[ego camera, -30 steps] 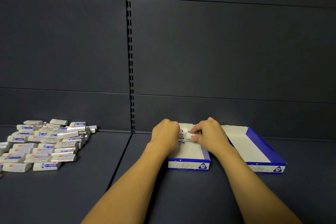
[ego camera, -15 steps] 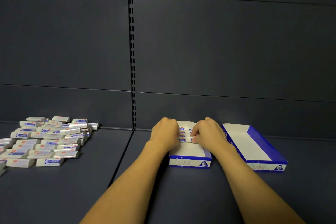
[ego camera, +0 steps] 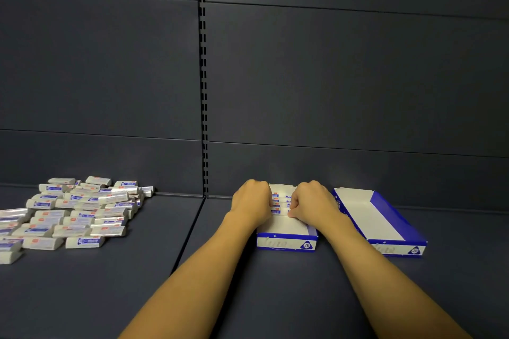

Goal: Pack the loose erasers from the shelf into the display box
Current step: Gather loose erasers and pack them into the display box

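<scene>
Markings: display box (ego camera: pixel 286 242) bears a "2B" badge on its blue-and-white front; second box (ego camera: pixel 385 217) at 3 o'clock carries the same badge.
Left hand (ego camera: pixel 250 202): grip curled against packed erasers (ego camera: pixel 278 202) in the box's far half.
Right hand (ego camera: pixel 314 205): grip pinches the nearest eraser in the row.
Loose erasers (ego camera: pixel 80 215): heaped on the shelf (ego camera: pixel 248 297) at 9 o'clock, well apart from both hands.

We're looking at dim, even overhead light, soft glare sheening the back panel (ego camera: pixel 344 77), edges bowing slightly.
</scene>
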Demonstrator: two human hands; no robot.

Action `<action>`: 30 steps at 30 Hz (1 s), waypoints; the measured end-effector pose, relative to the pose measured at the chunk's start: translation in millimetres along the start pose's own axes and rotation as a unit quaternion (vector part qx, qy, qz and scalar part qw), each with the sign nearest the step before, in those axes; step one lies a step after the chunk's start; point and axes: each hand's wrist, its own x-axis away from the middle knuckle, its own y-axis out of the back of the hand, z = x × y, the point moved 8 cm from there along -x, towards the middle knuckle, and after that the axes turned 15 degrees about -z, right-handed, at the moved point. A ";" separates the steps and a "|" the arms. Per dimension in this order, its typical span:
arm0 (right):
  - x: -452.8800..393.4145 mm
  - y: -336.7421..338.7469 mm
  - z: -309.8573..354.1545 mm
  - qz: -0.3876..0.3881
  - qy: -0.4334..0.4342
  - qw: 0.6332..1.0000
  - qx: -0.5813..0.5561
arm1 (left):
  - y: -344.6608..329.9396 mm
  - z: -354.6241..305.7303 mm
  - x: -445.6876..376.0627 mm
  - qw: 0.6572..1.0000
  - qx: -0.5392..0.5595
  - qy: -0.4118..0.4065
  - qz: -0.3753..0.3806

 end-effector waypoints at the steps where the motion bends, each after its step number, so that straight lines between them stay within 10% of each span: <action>1: 1.4 2.4 2.8 0.005 0.007 1.000 0.002 | 0.0 -0.1 -0.6 1.000 0.004 0.004 0.011; 10: 1.1 59.5 3.4 -0.016 0.026 0.997 -0.074 | 52.9 9.1 -20.3 0.998 0.058 0.019 0.031; 30: 22.7 90.3 125.8 0.057 0.124 0.990 -0.043 | 196.2 133.2 74.1 0.970 -0.201 0.133 0.030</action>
